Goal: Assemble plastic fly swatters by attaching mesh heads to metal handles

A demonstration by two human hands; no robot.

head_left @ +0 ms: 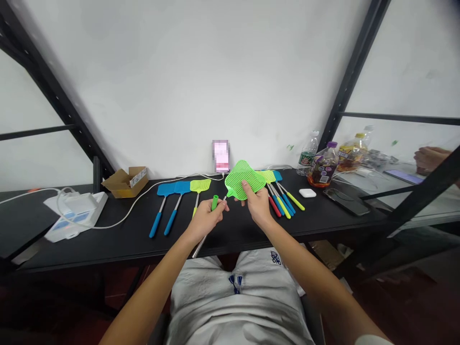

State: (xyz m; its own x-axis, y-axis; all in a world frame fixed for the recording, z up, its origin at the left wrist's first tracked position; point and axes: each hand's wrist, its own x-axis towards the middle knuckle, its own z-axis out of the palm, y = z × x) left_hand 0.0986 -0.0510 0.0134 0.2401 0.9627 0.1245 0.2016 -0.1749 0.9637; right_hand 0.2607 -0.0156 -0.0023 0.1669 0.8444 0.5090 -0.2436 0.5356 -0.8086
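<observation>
My right hand is closed on the green perforated head of a fly swatter, thumb pressed flat on its face. The swatter's narrow neck points down and left toward my left hand. Closed too, that hand grips a thin metal rod near the neck, and a green handle grip sticks up from its fist. A length of metal rod shows below the hand; how these parts join is hidden by my fingers. A yellow fly swatter lies just behind my left hand, its handle partly covered.
Two blue fly swatters lie left. Several more, with mixed-colour handles, lie right. Around them are a cardboard box, white power strip, phone against the wall, white earbud case, bottles and dark phone.
</observation>
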